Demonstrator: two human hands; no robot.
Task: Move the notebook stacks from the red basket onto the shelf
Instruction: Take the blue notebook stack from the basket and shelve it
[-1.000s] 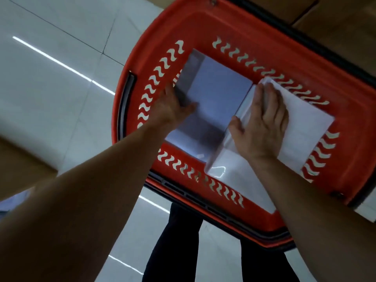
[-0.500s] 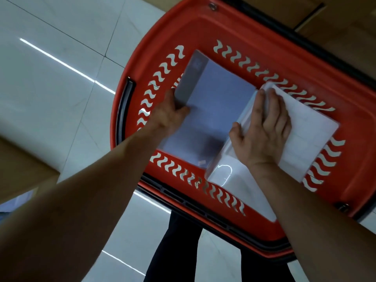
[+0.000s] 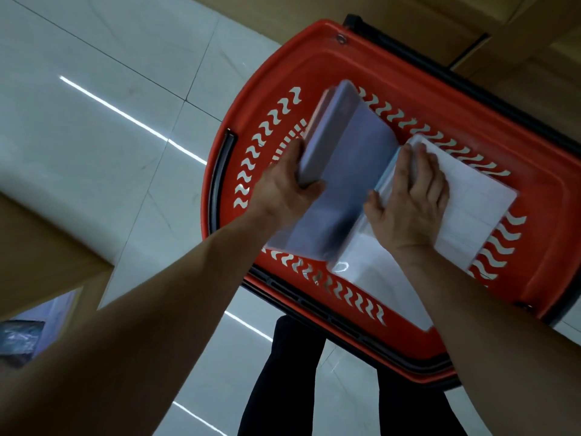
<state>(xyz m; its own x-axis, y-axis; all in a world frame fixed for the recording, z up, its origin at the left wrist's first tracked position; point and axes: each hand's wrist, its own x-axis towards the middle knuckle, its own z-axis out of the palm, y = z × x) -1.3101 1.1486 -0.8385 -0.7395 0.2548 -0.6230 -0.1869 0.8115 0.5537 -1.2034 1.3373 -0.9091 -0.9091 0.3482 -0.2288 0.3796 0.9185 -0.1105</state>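
The red basket [image 3: 323,58] stands on the floor below me. Two plastic-wrapped notebook stacks lie in it. My left hand [image 3: 283,190] grips the left edge of the lavender stack [image 3: 352,171], which tilts up on that side. On the white stack [image 3: 471,212] to the right lies my right hand [image 3: 408,202], fingers flat on top and thumb at its left edge.
A wooden shelf board [image 3: 37,247] juts in at the left, with a wrapped lavender packet [image 3: 22,335] below it. More wooden shelving [image 3: 471,20] runs behind the basket. White tiled floor [image 3: 110,89] lies to the left. My dark trouser legs [image 3: 283,372] are under the basket's near rim.
My left hand has tightened on the lavender stack's left edge and lifted it, so the stack now tilts up. My right hand stays on the white stack.
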